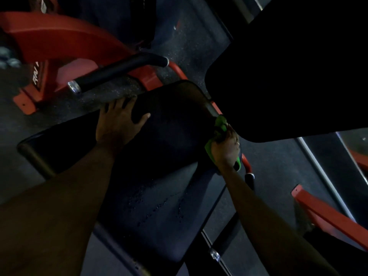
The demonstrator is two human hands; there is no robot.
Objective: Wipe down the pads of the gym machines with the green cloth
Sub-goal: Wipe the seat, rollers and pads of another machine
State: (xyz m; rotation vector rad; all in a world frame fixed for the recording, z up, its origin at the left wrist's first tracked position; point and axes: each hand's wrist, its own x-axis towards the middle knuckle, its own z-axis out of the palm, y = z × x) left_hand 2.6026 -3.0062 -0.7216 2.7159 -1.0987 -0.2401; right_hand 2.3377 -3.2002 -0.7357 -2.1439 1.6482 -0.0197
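A black seat pad (169, 136) of a red-framed gym machine fills the middle of the head view. My left hand (117, 122) lies on its far left edge, fingers over the rim and thumb on the top surface. My right hand (226, 148) grips the bunched green cloth (220, 124) and holds it against the pad's right edge, close to the black back pad (288, 76). Small wet droplets speckle a second black pad (159, 208) nearer to me.
A black-gripped handle bar (119, 71) with chrome ends juts out beyond the seat pad. Red frame parts (65, 40) stand at the upper left, and another red beam (328, 214) runs at the lower right. The floor (268, 172) is dark speckled rubber.
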